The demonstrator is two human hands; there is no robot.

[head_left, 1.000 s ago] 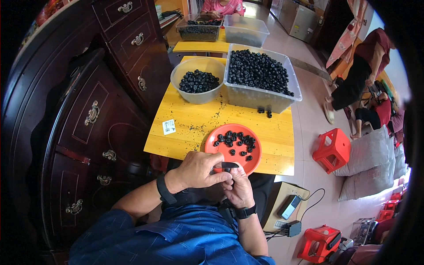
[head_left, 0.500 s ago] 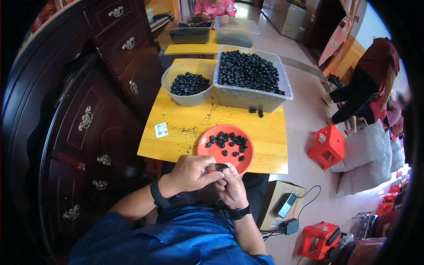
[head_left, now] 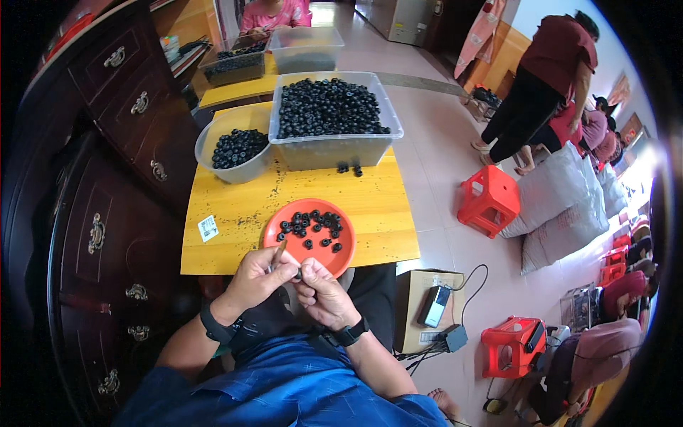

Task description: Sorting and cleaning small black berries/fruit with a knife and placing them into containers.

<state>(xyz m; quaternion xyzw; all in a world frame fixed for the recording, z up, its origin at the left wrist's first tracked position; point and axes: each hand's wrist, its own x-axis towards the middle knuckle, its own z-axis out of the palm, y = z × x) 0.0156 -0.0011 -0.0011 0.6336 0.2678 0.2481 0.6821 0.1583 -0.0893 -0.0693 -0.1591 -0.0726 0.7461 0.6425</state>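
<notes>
My left hand (head_left: 257,279) is closed around a slim hand tool (head_left: 281,250) whose brown end sticks up past the fingers; its exact kind is hard to make out. Against its tip my right hand (head_left: 324,293) pinches a small black ring-like part (head_left: 298,274), mostly hidden by the fingertips. Both hands meet just in front of a round orange-red plate (head_left: 346,252). Several loose black ring parts (head_left: 313,222) with holes through them lie on that plate.
On the yellow table (head_left: 384,235) stand a large clear bin (head_left: 334,155) and a round tub (head_left: 231,173), both holding black parts. Dark drawers (head_left: 107,213) line the left. Red stools (head_left: 489,201), sacks (head_left: 562,206) and a carton (head_left: 409,320) are at right. Other people sit and stand around.
The view has turned, so the table sits further left. My hands stay together at the plate's near edge; the tool now points upward, its brown end showing, instead of lying sideways.
</notes>
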